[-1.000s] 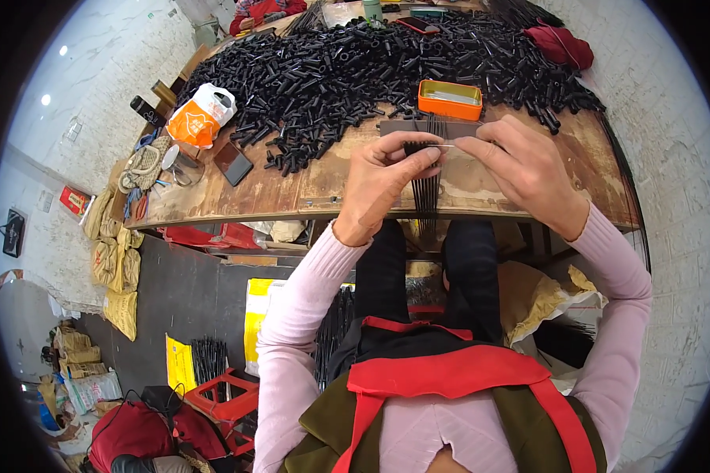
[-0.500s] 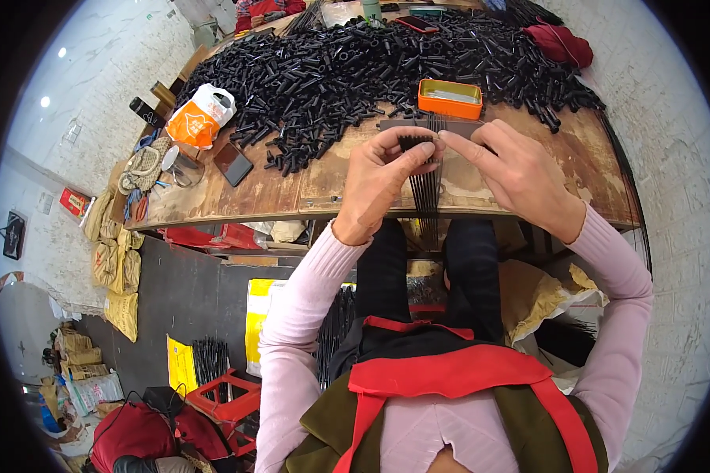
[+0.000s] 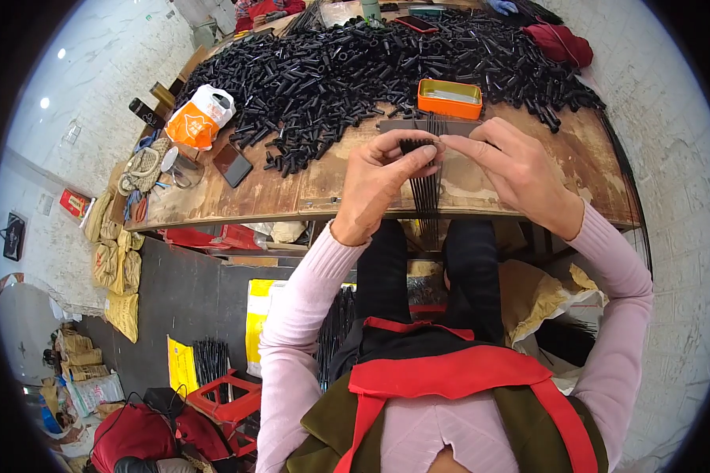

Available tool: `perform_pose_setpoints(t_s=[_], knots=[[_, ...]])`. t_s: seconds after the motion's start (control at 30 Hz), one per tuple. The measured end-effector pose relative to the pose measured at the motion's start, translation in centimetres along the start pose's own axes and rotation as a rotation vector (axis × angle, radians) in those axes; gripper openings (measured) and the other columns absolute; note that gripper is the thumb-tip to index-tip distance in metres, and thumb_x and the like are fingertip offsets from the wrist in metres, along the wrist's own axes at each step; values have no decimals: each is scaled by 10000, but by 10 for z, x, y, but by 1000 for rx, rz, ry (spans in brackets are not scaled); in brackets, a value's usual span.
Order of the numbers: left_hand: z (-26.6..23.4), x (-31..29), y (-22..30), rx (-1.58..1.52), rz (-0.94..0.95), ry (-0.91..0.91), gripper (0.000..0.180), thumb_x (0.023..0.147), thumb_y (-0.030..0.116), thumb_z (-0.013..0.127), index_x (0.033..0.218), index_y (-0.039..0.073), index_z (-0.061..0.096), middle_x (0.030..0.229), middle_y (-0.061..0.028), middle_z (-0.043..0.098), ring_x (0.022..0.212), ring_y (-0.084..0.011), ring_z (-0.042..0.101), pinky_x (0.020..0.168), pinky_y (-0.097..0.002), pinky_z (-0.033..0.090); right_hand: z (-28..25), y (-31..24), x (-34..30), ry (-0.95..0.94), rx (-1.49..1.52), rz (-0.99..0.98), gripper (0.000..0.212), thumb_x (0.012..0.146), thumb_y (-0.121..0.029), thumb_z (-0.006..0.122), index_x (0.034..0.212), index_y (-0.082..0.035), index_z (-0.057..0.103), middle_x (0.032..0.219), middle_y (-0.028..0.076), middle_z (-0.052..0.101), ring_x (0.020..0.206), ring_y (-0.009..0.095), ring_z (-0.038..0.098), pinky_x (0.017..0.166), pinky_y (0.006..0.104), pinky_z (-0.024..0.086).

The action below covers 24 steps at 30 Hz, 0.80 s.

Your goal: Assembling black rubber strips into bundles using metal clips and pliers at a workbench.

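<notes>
My left hand [image 3: 373,183] is closed around a bundle of thin black rods [image 3: 425,193], held over the table's near edge. The rods fan out side by side at their upper ends and hang down past the edge. Beside it, my right hand [image 3: 521,172] reaches in with its index finger stretched to the bundle's top by the left fingertips. Whether that fingertip pinches a rod is too small to tell, and the right thumb is mostly hidden. Behind the hands, a dark flat strip [image 3: 394,124] and more thin rods lie on the wooden table [image 3: 268,193].
A wide heap of short black tubes [image 3: 323,79] covers the table's far part. An orange tin [image 3: 450,108] sits in front of it. To the left are a phone [image 3: 233,165], a plastic bag [image 3: 193,126] and a clear mug [image 3: 183,169]. A red stool [image 3: 227,394] stands below left.
My right hand has shifted very slightly, its fingertip still at the rods' top. The left hand keeps its hold on the bundle. At the far right, a bit of blue shows more.
</notes>
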State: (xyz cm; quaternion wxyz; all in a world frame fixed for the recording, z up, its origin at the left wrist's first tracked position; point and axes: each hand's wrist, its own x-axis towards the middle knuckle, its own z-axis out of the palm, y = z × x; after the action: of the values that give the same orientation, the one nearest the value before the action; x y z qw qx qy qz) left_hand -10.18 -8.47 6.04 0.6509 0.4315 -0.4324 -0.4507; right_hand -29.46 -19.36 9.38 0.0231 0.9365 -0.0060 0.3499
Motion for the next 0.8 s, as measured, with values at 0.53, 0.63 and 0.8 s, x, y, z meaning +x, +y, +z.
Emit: perform_pose_setpoints(t_s=[0.53,0.63,0.8], knots=[[5,0,-3,-80,-35,13,236,886,3,678,1113,-61,677,961,-120,721,847,-139,690,787,-237,575,-6,-1,11,95,28,-86,261,716,-19,722,972,-9,671,898,93,637,753,243,597,632,344,486],[6,0,-5,-10,-40,-8,240,885,-6,676,1118,-59,677,968,-122,720,851,-142,691,784,-234,572,-5,-2,12,115,-60,-149,271,716,-7,712,984,-4,668,896,97,637,763,252,603,650,350,500],[5,0,-4,-60,-19,-16,247,884,-10,674,1127,-57,674,990,-130,718,880,-150,695,804,-243,572,-8,-3,12,94,45,-129,345,724,22,692,1067,6,659,922,114,645,792,275,617,684,360,515]])
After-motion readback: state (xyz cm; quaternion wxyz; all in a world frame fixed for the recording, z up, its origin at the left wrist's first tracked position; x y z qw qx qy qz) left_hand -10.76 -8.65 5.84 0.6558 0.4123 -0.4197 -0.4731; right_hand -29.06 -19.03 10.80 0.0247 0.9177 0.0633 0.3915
